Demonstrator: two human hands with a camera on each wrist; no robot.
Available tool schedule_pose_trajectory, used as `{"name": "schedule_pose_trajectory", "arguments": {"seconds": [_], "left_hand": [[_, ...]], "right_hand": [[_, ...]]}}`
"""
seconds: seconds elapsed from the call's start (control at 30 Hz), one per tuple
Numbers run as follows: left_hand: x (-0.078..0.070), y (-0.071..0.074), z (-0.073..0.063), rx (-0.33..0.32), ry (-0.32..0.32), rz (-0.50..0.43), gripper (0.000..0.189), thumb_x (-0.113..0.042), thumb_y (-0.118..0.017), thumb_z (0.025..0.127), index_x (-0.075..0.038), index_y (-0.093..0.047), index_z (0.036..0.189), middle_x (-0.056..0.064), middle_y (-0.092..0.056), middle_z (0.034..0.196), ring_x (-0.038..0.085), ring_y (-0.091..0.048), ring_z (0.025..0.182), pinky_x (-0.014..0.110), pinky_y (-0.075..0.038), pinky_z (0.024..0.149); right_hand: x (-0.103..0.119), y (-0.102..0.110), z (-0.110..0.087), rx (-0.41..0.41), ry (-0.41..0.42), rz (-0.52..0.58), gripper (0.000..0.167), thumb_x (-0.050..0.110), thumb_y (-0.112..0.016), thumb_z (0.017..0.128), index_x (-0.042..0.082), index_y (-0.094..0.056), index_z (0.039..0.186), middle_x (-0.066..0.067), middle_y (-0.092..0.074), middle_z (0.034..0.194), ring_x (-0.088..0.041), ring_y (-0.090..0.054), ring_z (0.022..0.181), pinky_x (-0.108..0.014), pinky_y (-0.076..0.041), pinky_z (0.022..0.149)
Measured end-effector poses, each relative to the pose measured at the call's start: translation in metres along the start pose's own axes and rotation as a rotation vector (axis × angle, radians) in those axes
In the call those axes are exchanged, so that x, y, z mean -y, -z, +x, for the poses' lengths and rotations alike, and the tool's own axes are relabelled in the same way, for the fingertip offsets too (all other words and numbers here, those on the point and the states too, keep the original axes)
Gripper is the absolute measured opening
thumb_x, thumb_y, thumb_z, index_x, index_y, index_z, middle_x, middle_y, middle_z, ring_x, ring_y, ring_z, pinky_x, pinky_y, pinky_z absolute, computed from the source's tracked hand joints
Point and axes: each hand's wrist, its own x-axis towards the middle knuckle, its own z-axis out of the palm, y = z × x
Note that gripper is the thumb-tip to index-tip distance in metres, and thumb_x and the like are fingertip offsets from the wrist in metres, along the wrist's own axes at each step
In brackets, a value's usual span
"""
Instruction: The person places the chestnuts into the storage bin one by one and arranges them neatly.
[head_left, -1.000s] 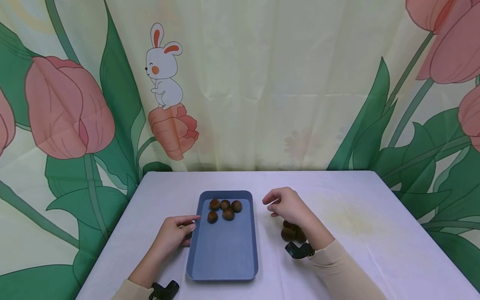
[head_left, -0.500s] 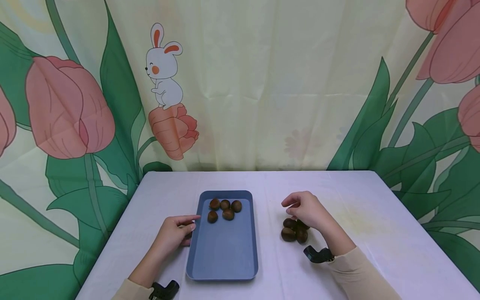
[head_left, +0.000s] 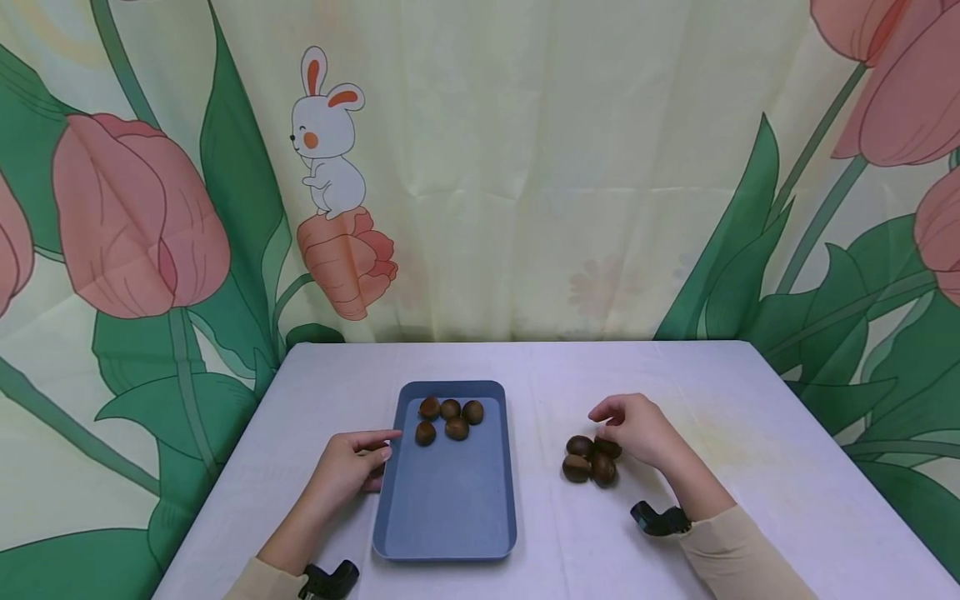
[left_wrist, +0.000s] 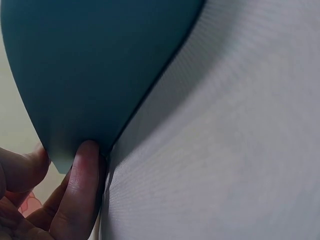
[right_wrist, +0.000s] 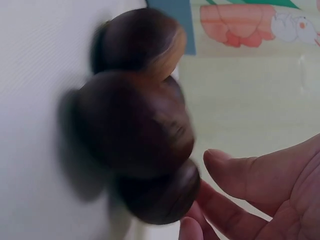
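Several brown chestnuts (head_left: pixel 456 428) lie grouped at the far end of a blue-grey rectangular tray (head_left: pixel 447 533). At the tray's left side, my left hand (head_left: pixel 347 468) holds the edge; in the left wrist view one finger (left_wrist: pixel 82 187) lies against the outer wall, with another digit at the rim. My right hand (head_left: pixel 637 429) is at a small cluster of chestnuts (head_left: pixel 577 468) on the cloth. In the right wrist view, its thumb (right_wrist: pixel 230 172) is spread apart from its fingers, whose tips are beside the lowest chestnut (right_wrist: pixel 162 197) and partly hidden by it.
A white cloth (head_left: pixel 547 533) covers the table. Behind its far edge hangs a curtain (head_left: pixel 525 208) printed with tulips and a rabbit. A black wrist device (head_left: pixel 660 518) sits on the right wrist, another (head_left: pixel 328 581) on the left.
The right hand has moved right and toward the person, from beside the tray to the loose chestnuts' far right side, leaving more of them visible. Left hand and tray have stayed still.
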Motion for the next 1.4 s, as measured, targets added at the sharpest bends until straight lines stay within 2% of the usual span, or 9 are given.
{"name": "schedule_pose_trajectory", "arguments": {"seconds": [0.1, 0.27, 0.5, 0.73, 0.97, 1.17, 1.4], "left_hand": [[0.0, 0.0, 0.0, 0.002, 0.0, 0.002, 0.032, -0.003, -0.069, 0.103, -0.012, -0.078, 0.132, 0.017, -0.072, 0.121, 0.015, -0.073, 0.082, 0.034, -0.068, 0.066], [0.001, 0.0, 0.001, 0.002, -0.001, 0.002, 0.032, -0.003, -0.07, 0.102, -0.012, -0.078, 0.132, 0.017, -0.072, 0.12, 0.015, -0.072, 0.082, 0.034, -0.068, 0.066], [0.0, 0.0, 0.001, 0.003, 0.001, 0.004, 0.032, -0.004, -0.069, 0.103, -0.012, -0.078, 0.132, 0.017, -0.071, 0.12, 0.016, -0.072, 0.081, 0.034, -0.068, 0.066], [0.001, 0.0, 0.001, -0.001, -0.005, -0.003, 0.031, -0.004, -0.068, 0.103, -0.012, -0.078, 0.132, 0.017, -0.071, 0.119, 0.016, -0.073, 0.079, 0.034, -0.067, 0.065], [0.002, 0.0, 0.0, 0.001, -0.015, 0.003, 0.032, -0.003, -0.069, 0.103, -0.012, -0.079, 0.132, 0.017, -0.071, 0.119, 0.015, -0.072, 0.081, 0.034, -0.068, 0.065], [0.002, 0.0, 0.0, 0.0, -0.02, -0.001, 0.031, -0.003, -0.069, 0.102, -0.012, -0.079, 0.131, 0.016, -0.072, 0.118, 0.015, -0.072, 0.081, 0.034, -0.068, 0.065], [0.002, 0.0, 0.0, -0.001, -0.017, 0.0, 0.031, -0.003, -0.069, 0.103, -0.012, -0.079, 0.131, 0.017, -0.071, 0.119, 0.015, -0.072, 0.08, 0.034, -0.067, 0.065]], "right_hand": [[-0.007, 0.0, -0.002, 0.009, -0.022, 0.004, 0.018, 0.005, -0.076, 0.094, 0.007, -0.08, 0.112, -0.009, -0.078, 0.11, -0.023, -0.07, 0.1, -0.034, -0.058, 0.081], [-0.014, 0.002, -0.004, 0.032, -0.011, 0.021, 0.019, 0.002, -0.077, 0.093, 0.005, -0.079, 0.111, -0.009, -0.079, 0.109, -0.023, -0.071, 0.099, -0.033, -0.057, 0.081], [-0.018, 0.001, -0.007, 0.058, -0.06, 0.054, 0.02, 0.007, -0.08, 0.094, 0.004, -0.077, 0.114, -0.011, -0.078, 0.113, -0.023, -0.071, 0.101, -0.041, -0.061, 0.087], [-0.022, 0.002, -0.012, 0.069, -0.057, 0.118, 0.025, 0.004, -0.082, 0.091, -0.001, -0.076, 0.115, -0.014, -0.077, 0.111, -0.021, -0.071, 0.095, -0.03, -0.059, 0.077], [-0.022, 0.0, -0.017, 0.079, -0.066, 0.19, 0.026, 0.0, -0.081, 0.09, -0.004, -0.073, 0.115, -0.016, -0.075, 0.108, -0.019, -0.069, 0.088, -0.032, -0.063, 0.073], [-0.023, -0.002, -0.018, 0.056, -0.066, 0.175, 0.023, -0.001, -0.081, 0.089, -0.001, -0.075, 0.111, -0.012, -0.076, 0.104, -0.019, -0.069, 0.087, -0.029, -0.062, 0.069], [-0.021, 0.0, -0.018, 0.036, -0.059, 0.126, 0.024, 0.001, -0.083, 0.089, 0.001, -0.075, 0.112, -0.012, -0.076, 0.104, -0.021, -0.069, 0.091, -0.031, -0.061, 0.072]]}}
